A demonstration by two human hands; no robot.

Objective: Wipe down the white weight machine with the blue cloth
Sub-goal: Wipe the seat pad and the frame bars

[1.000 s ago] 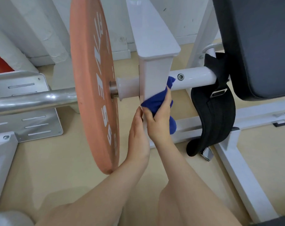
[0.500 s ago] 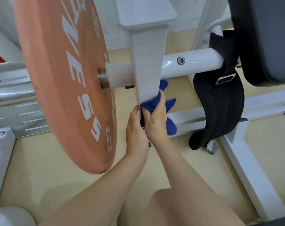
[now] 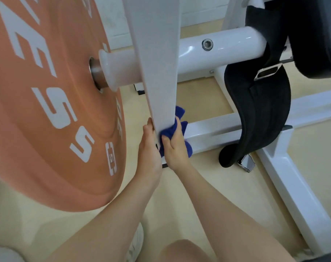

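The white weight machine's upright post (image 3: 157,69) runs down the middle of the view, crossed by a white round bar (image 3: 227,48). My right hand (image 3: 175,146) grips the bunched blue cloth (image 3: 172,132) and presses it against the lower right side of the post. My left hand (image 3: 148,148) lies flat with straight fingers against the post's left side, level with the cloth. The post's bottom end is hidden behind both hands.
A large orange weight plate (image 3: 47,103) hangs close on the left of the post. A black padded belt (image 3: 259,110) dangles from the bar on the right, beside a black seat pad (image 3: 315,35). White base rails (image 3: 293,188) cross the beige floor. My knee (image 3: 183,250) shows below.
Both hands have slid down the post with the cloth, from just under the round bar to near its lower end. The view has come closer and lower.
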